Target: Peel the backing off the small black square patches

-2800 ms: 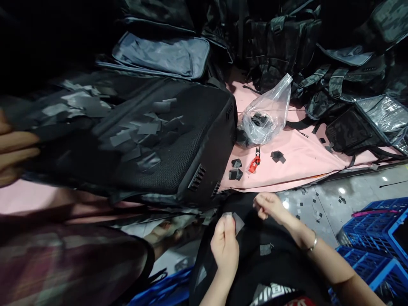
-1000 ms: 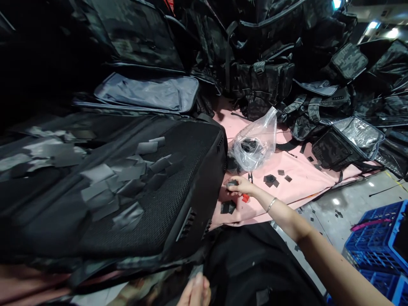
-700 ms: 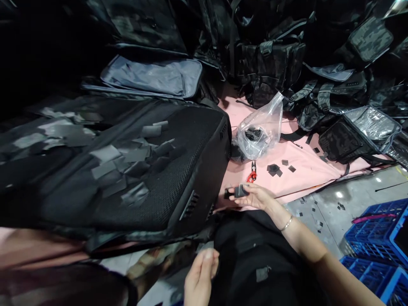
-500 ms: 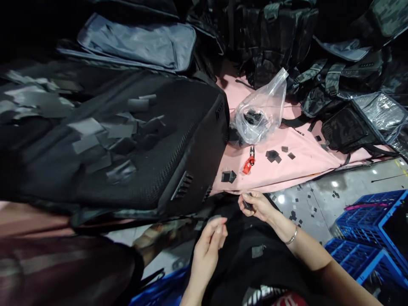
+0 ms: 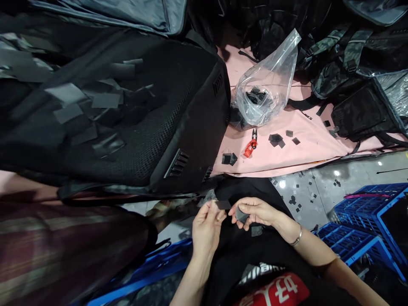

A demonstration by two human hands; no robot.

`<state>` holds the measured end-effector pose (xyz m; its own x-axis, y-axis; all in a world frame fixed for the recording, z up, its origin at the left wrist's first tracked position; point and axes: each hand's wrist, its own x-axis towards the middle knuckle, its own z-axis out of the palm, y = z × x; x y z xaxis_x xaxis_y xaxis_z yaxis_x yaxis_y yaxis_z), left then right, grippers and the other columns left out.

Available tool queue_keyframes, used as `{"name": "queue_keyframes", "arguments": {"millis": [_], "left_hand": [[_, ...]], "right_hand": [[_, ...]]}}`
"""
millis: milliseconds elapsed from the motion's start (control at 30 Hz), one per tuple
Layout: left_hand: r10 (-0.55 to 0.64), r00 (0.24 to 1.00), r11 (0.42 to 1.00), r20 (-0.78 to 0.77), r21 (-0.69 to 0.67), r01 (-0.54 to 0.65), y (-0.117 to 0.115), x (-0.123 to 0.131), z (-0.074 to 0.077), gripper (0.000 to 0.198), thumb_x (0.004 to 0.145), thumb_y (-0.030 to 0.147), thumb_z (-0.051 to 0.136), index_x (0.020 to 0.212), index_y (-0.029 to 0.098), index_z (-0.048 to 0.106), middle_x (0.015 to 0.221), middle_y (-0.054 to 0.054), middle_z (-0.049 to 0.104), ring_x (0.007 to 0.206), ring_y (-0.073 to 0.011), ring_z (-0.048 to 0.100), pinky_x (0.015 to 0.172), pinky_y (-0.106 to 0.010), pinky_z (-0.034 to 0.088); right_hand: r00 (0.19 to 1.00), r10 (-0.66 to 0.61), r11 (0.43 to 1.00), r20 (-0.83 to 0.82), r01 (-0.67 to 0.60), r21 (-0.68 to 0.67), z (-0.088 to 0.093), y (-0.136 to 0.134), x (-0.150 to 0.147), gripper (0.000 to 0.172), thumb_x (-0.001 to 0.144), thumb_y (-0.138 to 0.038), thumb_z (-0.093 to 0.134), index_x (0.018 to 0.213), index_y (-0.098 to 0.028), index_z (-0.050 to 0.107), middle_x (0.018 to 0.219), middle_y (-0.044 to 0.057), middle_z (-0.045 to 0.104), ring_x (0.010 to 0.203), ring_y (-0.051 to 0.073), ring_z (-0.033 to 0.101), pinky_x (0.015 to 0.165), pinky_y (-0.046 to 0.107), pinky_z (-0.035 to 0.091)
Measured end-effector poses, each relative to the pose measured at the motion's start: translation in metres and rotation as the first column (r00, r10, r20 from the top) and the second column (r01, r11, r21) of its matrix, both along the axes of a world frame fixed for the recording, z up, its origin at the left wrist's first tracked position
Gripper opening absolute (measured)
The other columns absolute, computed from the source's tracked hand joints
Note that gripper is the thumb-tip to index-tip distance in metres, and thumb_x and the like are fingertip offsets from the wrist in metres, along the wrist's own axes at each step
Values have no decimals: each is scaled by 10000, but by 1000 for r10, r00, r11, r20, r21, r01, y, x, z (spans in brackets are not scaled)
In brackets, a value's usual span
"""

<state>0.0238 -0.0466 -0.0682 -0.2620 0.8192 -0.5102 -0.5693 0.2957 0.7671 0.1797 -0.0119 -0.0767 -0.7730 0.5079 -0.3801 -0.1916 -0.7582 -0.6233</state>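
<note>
Over my lap, my left hand [image 5: 207, 221] pinches a small dark rectangular piece [image 5: 223, 205], with a clear film edge near the fingertips. Close beside it on the right, my right hand [image 5: 253, 212] has its fingers closed round another dark grey square piece [image 5: 241, 215]. One more dark square [image 5: 256, 230] lies on my black clothing under the right hand. Ahead on the pink cloth [image 5: 280, 161] rest red-handled thread snips [image 5: 251, 144], a little pile of dark squares [image 5: 228, 159] and a clear plastic bag [image 5: 270, 80] with dark pieces in it.
A big black mesh-padded backpack [image 5: 178, 123] fills the left, with loose grey squares [image 5: 105, 100] on it. Camouflage bags [image 5: 360, 110] lie at the right. Blue crates [image 5: 369, 212] stand on the floor, which is strewn with scraps. At the left, a person's plaid clothing [image 5: 63, 255] shows.
Both hands have come closer together. A dark piece now shows plainly in my left hand. The view has tipped downward, so the table appears higher.
</note>
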Motion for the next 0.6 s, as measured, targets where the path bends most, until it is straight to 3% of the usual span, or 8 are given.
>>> {"name": "queue_keyframes", "arguments": {"millis": [67,200,367,500,600], "left_hand": [[-8,1000,1000,10,10,8,-1,-3,1,348,644,393,781,632,147,535,542,66,380,480,-44,358,471,-182,344],[-56,998,998,13,32,55,-1,3,4,333,685,394,752,644,146,534,624,38,449,513,-51,384,488,-199,353],[-156,983,988,97,30,154,4,8,1,322,713,377,729,652,134,526,641,25,444,507,-45,355,469,-198,312],[-41,982,999,185,-8,43,1,-5,-9,309,681,318,752,644,146,499,616,39,412,486,-43,351,433,-186,266],[10,994,999,108,-45,-5,-7,-20,-16,252,658,305,754,707,142,567,630,25,473,491,-53,387,439,-192,284]], "right_hand": [[999,-23,998,46,20,65,1,-1,-3,412,783,-497,626,959,-124,611,821,56,626,614,96,601,478,176,481],[981,-110,977,159,78,197,1,1,-13,411,770,-524,617,826,-117,594,728,28,594,516,65,540,392,140,398],[962,-123,971,245,66,228,-7,5,-7,409,745,-521,633,741,-115,583,657,7,565,491,57,515,402,144,366],[912,-244,960,331,179,215,-18,3,17,415,736,-510,645,640,-116,556,453,-59,416,358,19,316,343,147,163],[891,-281,957,357,233,173,-23,0,32,434,723,-512,659,579,-127,518,400,-84,325,336,13,241,347,167,101]]}}
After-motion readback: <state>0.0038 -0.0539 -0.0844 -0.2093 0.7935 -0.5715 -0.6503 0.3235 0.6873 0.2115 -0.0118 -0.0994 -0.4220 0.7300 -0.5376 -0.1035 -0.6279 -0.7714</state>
